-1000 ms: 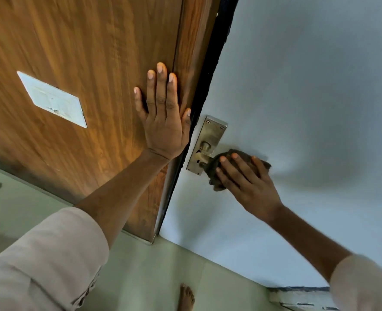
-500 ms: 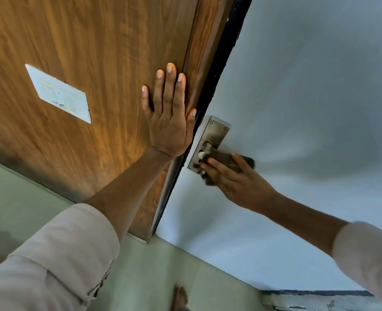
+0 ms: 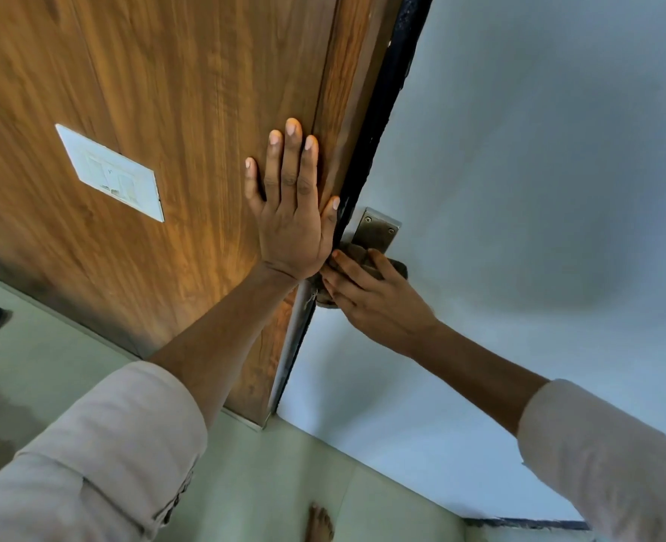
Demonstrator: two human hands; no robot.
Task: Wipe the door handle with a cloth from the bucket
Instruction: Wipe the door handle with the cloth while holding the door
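Two hands are at work: the left hand [image 3: 290, 232] lies flat and spread, holding nothing, on the wooden panel [image 3: 167, 111] beside the door edge; the right hand [image 3: 366, 295] has its fingers curled over a dark cloth [image 3: 395, 266] pressed on the door handle, which is hidden beneath it, just under the metal plate [image 3: 378, 232]. Likely risks — the cloth slipping off the lever if the grip loosens, or the right-hand fingers nipped against the black door edge [image 3: 386, 111], which they nearly touch. The pale door [image 3: 519, 189] looks smooth and matt; the panel carries a white switch plate [image 3: 112, 172]. Below lies greenish floor [image 3: 69, 346] — a bare foot [image 3: 319, 522] shows. No bucket is in view.
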